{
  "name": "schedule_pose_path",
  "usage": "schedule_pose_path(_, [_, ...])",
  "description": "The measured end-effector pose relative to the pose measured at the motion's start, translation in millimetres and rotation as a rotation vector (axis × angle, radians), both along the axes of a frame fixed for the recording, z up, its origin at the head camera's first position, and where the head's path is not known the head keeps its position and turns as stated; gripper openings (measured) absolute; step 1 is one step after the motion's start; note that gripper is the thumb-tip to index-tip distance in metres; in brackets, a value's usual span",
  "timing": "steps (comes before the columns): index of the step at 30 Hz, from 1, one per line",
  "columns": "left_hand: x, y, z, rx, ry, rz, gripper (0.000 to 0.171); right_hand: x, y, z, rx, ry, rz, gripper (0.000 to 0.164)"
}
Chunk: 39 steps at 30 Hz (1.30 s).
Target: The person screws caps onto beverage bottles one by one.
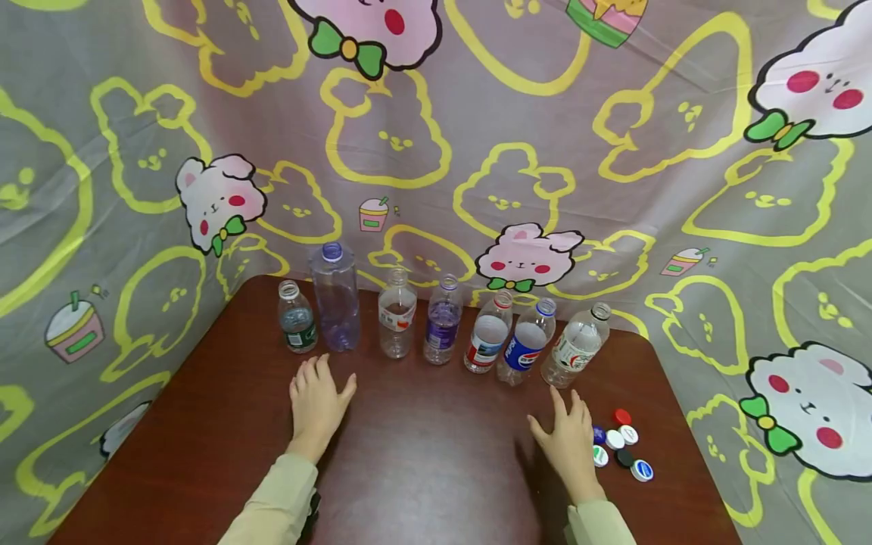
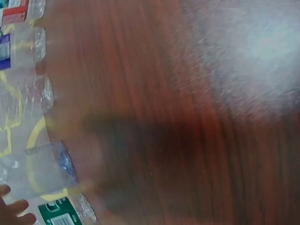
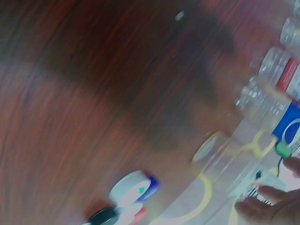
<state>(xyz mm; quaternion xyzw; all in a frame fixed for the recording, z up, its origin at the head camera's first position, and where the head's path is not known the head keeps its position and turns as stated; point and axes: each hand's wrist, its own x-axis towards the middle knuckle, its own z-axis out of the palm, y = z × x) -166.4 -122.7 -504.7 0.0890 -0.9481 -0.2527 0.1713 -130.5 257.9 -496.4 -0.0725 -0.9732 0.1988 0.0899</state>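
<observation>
Wrinkled bunny-print fabric (image 1: 415, 121) hangs behind glossy wood-grain table (image 1: 422, 454). Seven see-through plastic bottles (image 1: 443, 333), mostly cylindrical, row along far side; small round caps (image 1: 615, 440) clustered beside right hand (image 1: 568, 446). Left hand (image 1: 316, 407): fingers relaxed, apart, near small green-labelled bottle (image 1: 297, 325). Right: fingers loosely extended, thumb apart, near rightmost white-labelled bottle (image 1: 577, 346); contact unclear.

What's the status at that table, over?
Left grip empty. Right grip empty, near the rightmost bottle. Seven bottles standing in a row. Loose caps beside right grip; nothing seen blocking the bottles.
</observation>
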Motion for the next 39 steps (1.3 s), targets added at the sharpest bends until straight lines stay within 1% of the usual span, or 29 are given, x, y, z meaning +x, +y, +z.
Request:
schedule_pose_path(2, [-3.1, -5, 1.0, 0.057, 0.012, 0.05, 0.062, 2.2, 8, -0.5, 0.008, -0.015, -0.014, 0.068])
schedule_pose_path(5, [-9.7, -14, 5.8, 0.157, -0.023, 0.125, 0.061, 6.4, 22, -0.6, 0.033, -0.023, -0.039, 0.061])
schedule_pose_path(8, [-17.4, -24, 13.2, 0.236, -0.053, 0.181, 0.064, 11.3, 37, -0.6, 0.048, -0.046, -0.065, 0.056])
schedule_pose_path(10, [-22.5, -31, 19.5, 0.273, -0.045, 0.207, 0.066, 14.5, 47, -1.5, 0.051, -0.056, -0.08, 0.052])
schedule_pose_path(14, [-32.8, -44, 33.6, 0.332, -0.031, 0.233, 0.075, 21.6, 65, -5.4, 0.036, -0.096, -0.113, 0.047])
schedule_pose_path(16, [-38.7, -51, 40.0, 0.36, -0.048, 0.227, 0.08, 24.7, 72, -8.6, 0.038, -0.109, -0.125, 0.045])
schedule_pose_path(18, [-44.8, -58, 44.3, 0.38, -0.076, 0.206, 0.084, 27.0, 77, -11.8, 0.044, -0.123, -0.13, 0.044])
schedule_pose_path(23, [-57.2, -72, 50.0, 0.41, -0.14, 0.124, 0.091, 29.3, 83, -18.4, 0.057, -0.143, -0.119, 0.043])
schedule_pose_path(27, [-65.7, -75, 52.3, 0.424, -0.169, 0.085, 0.092, 27.9, 83, -21.3, 0.049, -0.192, -0.101, 0.045])
schedule_pose_path(30, [-71.3, -73, 53.3, 0.429, -0.167, 0.071, 0.091, 26.2, 83, -22.9, 0.044, -0.232, -0.096, 0.043])
schedule_pose_path(33, [-74.8, -70, 54.3, 0.427, -0.141, 0.072, 0.089, 24.3, 84, -25.1, 0.043, -0.25, -0.092, 0.04])
schedule_pose_path(36, [-77.0, -68, 54.7, 0.419, -0.119, 0.077, 0.087, 22.2, 86, -27.8, 0.041, -0.253, -0.083, 0.035])
schedule_pose_path(39, [-78.4, -68, 54.8, 0.417, -0.113, 0.088, 0.086, 20.2, 87, -30.1, 0.046, -0.249, -0.071, 0.031])
